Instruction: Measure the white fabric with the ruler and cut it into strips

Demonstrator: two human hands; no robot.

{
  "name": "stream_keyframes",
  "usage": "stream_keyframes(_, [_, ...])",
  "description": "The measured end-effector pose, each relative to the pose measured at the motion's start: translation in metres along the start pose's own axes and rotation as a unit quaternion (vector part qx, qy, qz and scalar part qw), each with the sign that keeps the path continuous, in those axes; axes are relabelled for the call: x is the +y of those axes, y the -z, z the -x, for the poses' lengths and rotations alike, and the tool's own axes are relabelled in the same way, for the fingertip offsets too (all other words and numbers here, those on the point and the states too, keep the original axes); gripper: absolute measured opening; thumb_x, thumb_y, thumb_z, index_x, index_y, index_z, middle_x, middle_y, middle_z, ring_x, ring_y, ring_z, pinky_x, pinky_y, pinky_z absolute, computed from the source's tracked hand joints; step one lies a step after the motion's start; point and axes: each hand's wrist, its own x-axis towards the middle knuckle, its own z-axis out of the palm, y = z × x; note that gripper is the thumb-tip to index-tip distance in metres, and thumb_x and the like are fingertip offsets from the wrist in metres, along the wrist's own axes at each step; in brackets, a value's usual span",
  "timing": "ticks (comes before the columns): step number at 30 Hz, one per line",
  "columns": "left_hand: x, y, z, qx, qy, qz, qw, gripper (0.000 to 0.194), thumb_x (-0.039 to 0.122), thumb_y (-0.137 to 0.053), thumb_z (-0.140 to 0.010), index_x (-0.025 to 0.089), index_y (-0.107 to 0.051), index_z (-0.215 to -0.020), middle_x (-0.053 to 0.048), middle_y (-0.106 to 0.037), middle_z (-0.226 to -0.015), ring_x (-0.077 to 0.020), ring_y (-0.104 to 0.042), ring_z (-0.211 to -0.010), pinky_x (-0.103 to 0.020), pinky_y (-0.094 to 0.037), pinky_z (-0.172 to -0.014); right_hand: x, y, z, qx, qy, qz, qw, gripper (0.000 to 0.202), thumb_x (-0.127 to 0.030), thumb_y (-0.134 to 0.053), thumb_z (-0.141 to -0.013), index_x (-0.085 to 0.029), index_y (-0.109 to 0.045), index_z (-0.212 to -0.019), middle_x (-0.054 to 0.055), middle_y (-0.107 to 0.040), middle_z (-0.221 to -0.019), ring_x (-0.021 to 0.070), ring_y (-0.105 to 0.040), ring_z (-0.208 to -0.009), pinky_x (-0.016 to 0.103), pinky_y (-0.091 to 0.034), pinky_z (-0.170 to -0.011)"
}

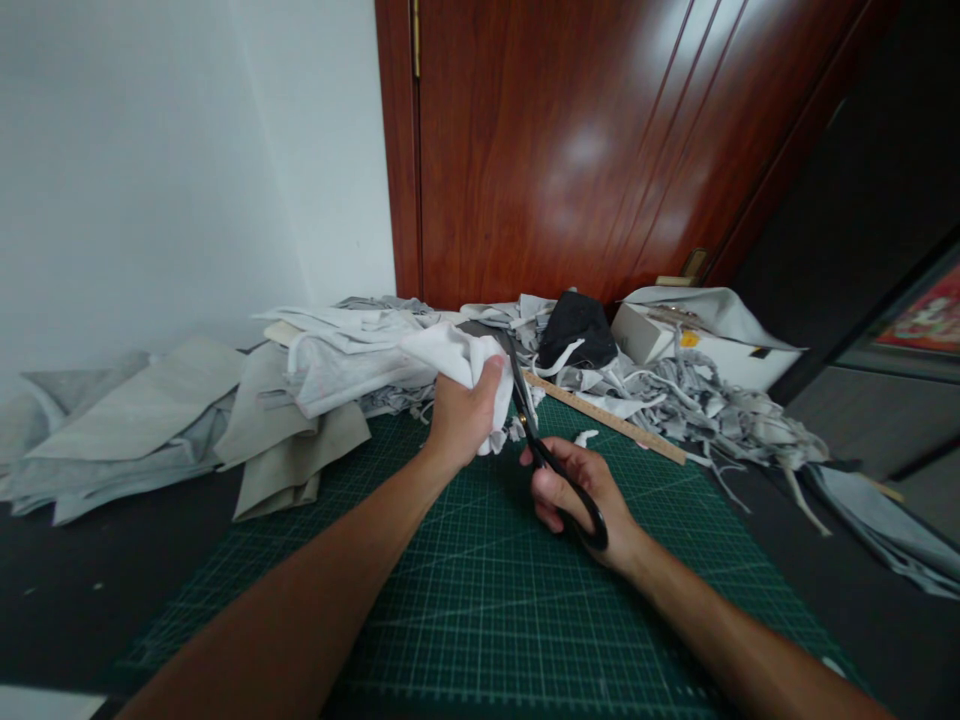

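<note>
My left hand (466,412) is closed on a bunched piece of white fabric (457,350), held above the green cutting mat (465,600). A ragged lower end of the fabric hangs below the fingers. In my right hand (581,490) is a pair of black-handled scissors (541,445), fingers and thumb at the handles. The blades point up and away, right beside the fabric's edge. Whether they touch the cloth I cannot tell. Small white scraps (586,437) lie on the mat near the scissors.
Folded grey and white cloth (360,345) is piled behind and left, with flat beige pieces (157,400). A wooden ruler (611,415) lies right of the scissors, by tangled grey strips (697,395). A black cloth bundle (576,330) and a white box (645,335) stand farther back.
</note>
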Motion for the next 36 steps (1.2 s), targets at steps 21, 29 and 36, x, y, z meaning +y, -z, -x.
stream_keyframes(21, [0.0023, -0.0009, -0.0022, 0.016, 0.008, 0.037, 0.999, 0.025, 0.038, -0.076, -0.087, 0.018, -0.073, -0.102, -0.008, -0.080, -0.107, -0.0245, -0.075, -0.100, -0.036, -0.058, -0.093, -0.0036, -0.0012, -0.0015, 0.013, -0.025, 0.027, 0.999, 0.054, -0.061, -0.089, -0.074, -0.019, -0.061, -0.094, -0.010, -0.049, -0.051, 0.0073, -0.041, -0.038, 0.020, -0.027, -0.038])
stream_keyframes(29, [0.0034, -0.0002, -0.0009, 0.020, 0.011, 0.031, 0.999, 0.026, 0.039, -0.077, -0.087, 0.019, -0.073, -0.103, -0.008, -0.080, -0.109, -0.0254, -0.075, -0.104, -0.036, -0.058, -0.097, -0.0011, -0.0026, -0.0013, 0.014, -0.021, 0.024, 0.999, 0.051, -0.058, -0.089, -0.076, -0.020, -0.062, -0.095, -0.010, -0.050, -0.050, 0.0080, -0.041, -0.038, 0.020, -0.027, -0.038])
stream_keyframes(36, [0.0040, -0.0013, -0.0010, 0.013, 0.017, 0.034, 0.999, 0.029, 0.040, -0.076, -0.086, 0.018, -0.073, -0.104, -0.010, -0.080, -0.114, -0.0271, -0.074, -0.108, -0.039, -0.056, -0.100, -0.0026, -0.0043, -0.0010, 0.016, -0.023, 0.020, 0.999, 0.048, -0.052, -0.091, -0.075, -0.020, -0.060, -0.094, -0.011, -0.051, -0.052, 0.0073, -0.042, -0.038, 0.020, -0.027, -0.038])
